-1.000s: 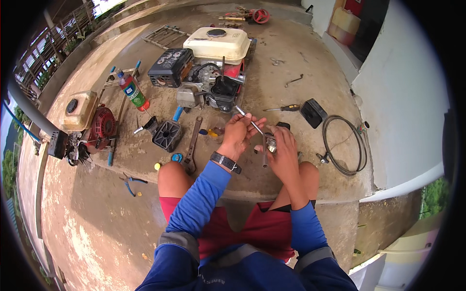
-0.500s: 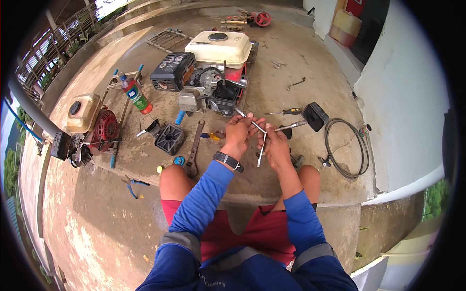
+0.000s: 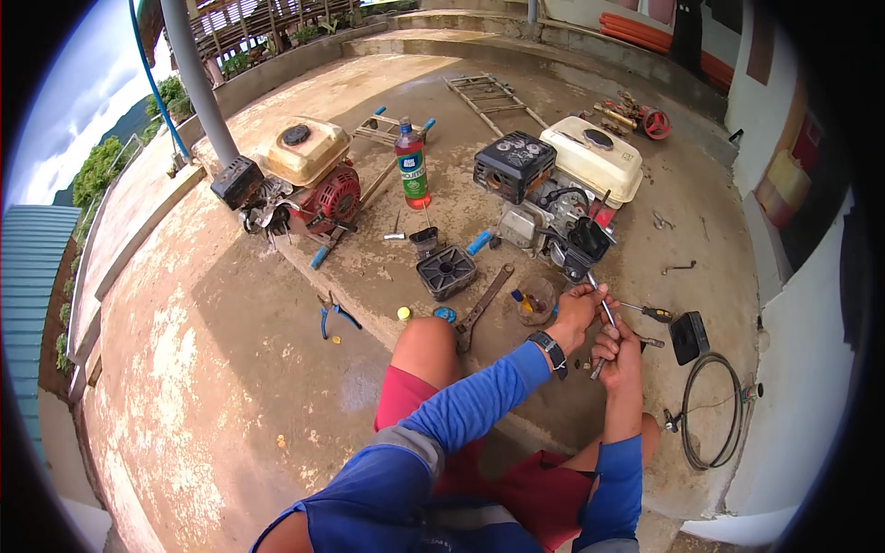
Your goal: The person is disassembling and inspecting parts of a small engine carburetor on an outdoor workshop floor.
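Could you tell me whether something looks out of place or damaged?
Perhaps: on the engine nearest the left hand, the black housing stands open, and a black ribbed part lies loose on the concrete, so the engine looks partly dismantled. I cannot judge damage.

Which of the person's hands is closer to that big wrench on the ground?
Left. The left hand is to the right of the big wrench, with a gap between them; the right hand is farther right, a little lower in the picture.

Worn concrete floor carrying a wrench, blue-handled pliers, a screwdriver, a coiled hose and an upright bottle
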Demonstrator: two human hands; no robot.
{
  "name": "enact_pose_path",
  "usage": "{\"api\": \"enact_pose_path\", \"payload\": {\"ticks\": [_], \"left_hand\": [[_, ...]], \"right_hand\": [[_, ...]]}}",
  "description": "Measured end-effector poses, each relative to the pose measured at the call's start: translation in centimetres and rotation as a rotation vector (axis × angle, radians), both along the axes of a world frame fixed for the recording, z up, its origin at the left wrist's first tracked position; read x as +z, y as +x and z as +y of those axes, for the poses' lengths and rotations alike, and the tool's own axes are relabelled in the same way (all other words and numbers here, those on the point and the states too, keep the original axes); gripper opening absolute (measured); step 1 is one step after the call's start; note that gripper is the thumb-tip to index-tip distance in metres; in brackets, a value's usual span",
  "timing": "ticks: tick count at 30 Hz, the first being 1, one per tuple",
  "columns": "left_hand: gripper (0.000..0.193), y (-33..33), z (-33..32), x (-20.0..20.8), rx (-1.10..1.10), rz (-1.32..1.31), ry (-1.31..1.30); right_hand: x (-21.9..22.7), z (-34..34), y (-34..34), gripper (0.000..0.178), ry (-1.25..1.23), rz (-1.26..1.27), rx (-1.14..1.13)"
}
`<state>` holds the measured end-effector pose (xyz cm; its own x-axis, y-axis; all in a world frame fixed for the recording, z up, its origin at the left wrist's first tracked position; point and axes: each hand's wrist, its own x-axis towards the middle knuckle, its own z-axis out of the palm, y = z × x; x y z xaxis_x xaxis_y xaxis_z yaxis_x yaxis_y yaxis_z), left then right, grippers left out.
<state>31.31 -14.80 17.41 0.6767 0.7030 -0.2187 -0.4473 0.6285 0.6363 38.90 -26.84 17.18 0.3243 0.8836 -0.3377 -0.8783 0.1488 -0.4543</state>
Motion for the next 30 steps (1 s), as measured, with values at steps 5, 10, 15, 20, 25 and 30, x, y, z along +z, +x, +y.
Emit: {"api": "enact_pose_path", "payload": {"ticks": [5, 10, 15, 20, 25, 30], "left_hand": [[0.019, 0.4, -0.3, -0.3, -0.039, -0.036, -0.033], [0.017, 0.7, -0.5, 0.0, -0.049, -0.038, -0.07], [0.015, 0.5, 0.0, -0.9, -0.07, -0.074, -0.066], [0.015, 0.3, -0.3, -0.2, -0.066, -0.074, -0.087], [0.015, -0.3, -1.4, -0.3, -0.158, -0.043, -0.013], [0.015, 0.4, -1.0, -1.6, -0.15, -0.073, -0.002]], "right_hand": [[-0.6, 0.8, 0.0, 0.022, -0.036, -0.21, -0.064], [-0.5, 1.5, -1.8, 0.02, -0.251, -0.467, -0.387], [0.4, 1.9, -3.5, 0.02, -0.292, -0.559, -0.442], [-3.0, 2.2, -2.1, 0.02, -0.288, -0.859, -0.51], [-5.2, 1.6, 0.3, 0.021, -0.256, -1.834, -0.757], [-2.4, -0.3, 0.9, 0.02, -0.224, -2.05, -0.482]]}}
